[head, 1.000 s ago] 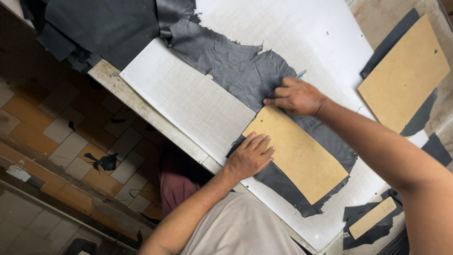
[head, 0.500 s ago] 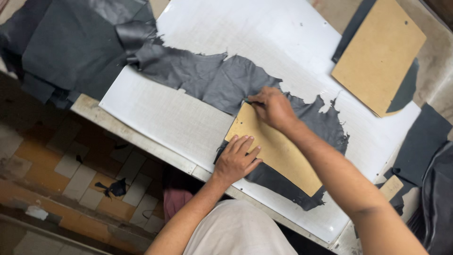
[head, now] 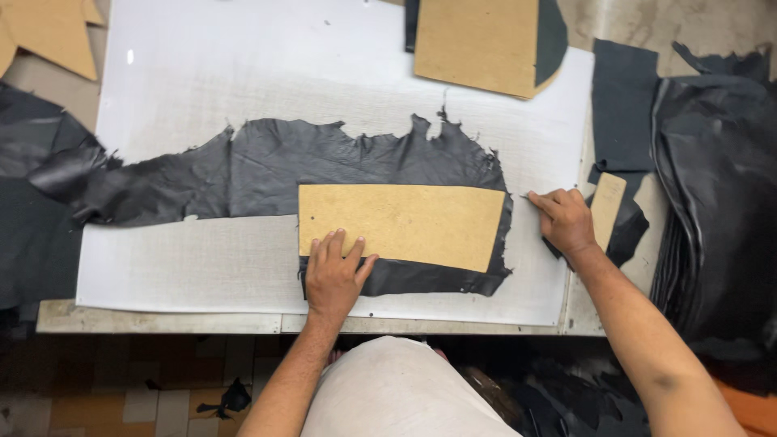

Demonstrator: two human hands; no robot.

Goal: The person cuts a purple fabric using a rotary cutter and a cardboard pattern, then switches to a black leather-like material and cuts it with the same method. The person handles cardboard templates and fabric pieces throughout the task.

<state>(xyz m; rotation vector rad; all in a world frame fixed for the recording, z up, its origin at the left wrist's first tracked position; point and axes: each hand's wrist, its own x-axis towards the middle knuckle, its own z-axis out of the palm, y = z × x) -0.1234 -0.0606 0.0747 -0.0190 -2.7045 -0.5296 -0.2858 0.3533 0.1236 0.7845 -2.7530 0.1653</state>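
Two hands work on a white cutting mat (head: 243, 65) that covers most of the counter (head: 162, 317). The left hand (head: 333, 275) lies flat with its fingers (head: 336, 243) spread and released, pressing the lower left corner of a tan cardboard template (head: 405, 225); it clasps nothing. Under those fingers the template lies on a ragged piece of black leather (head: 267, 166), which runs off to the left past the fingertips and shows as a dark strip just below and to the right of the template's edge.

The right hand (head: 566, 222) sits just beyond the template's right end, apart from it. Its fingers (head: 546, 202) are drawn together and point toward the leather's frayed right edge; something thin seems to stick out past the fingertips, but I cannot tell what it is, nor whether the fingers are gripping it.

Just behind the right hand's knuckles lies a small tan cardboard strip (head: 607, 209), resting on a scrap of dark leather (head: 627, 235). Farther right of those fingers a heap of black leather hides (head: 716, 202) is stacked at the counter's end. Well above both hands, at the mat's far edge, a larger cardboard template (head: 477, 44) lies on another dark piece. Far to the left of the left fingers more black leather (head: 32, 218) hangs over the counter's side, with another tan cardboard shape (head: 53, 32) at the far corner.
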